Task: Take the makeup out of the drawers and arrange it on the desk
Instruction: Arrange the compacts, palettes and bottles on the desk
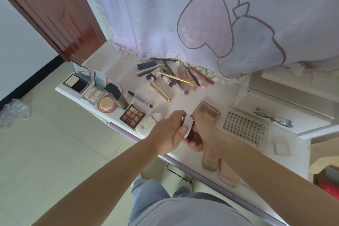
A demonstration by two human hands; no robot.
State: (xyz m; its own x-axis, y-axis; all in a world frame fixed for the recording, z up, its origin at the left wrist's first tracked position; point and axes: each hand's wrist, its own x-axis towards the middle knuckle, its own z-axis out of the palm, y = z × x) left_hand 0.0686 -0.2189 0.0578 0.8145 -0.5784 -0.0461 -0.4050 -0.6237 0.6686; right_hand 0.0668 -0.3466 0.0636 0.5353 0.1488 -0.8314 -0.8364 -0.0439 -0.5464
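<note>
Two hands meet over the front edge of the bench [183, 97], and between them they hide most of what they hold. The left hand [169, 132] curls its fingers and thumb round a small white compact [188, 126], of which only a rounded edge shows. The right hand [201, 134] is clenched on the same compact from the other side; something dark sits under its fingers, too covered to name. The right forearm hides part of a pink case [209, 161] lying near the bench's front edge.

Makeup lies spread on the bench: an open palette [132, 115] with brown squares just left of the hands, a brow palette [209, 111] just behind them, a lash card [244, 126] to the right, and a heap of pencils [172, 75] and tubes at the back by the curtain [201, 14]. Labels on the tubes are too small to read. A curler [275, 118] rests on the white drawer unit [293, 104] at the right, whose far side is cut off.
</note>
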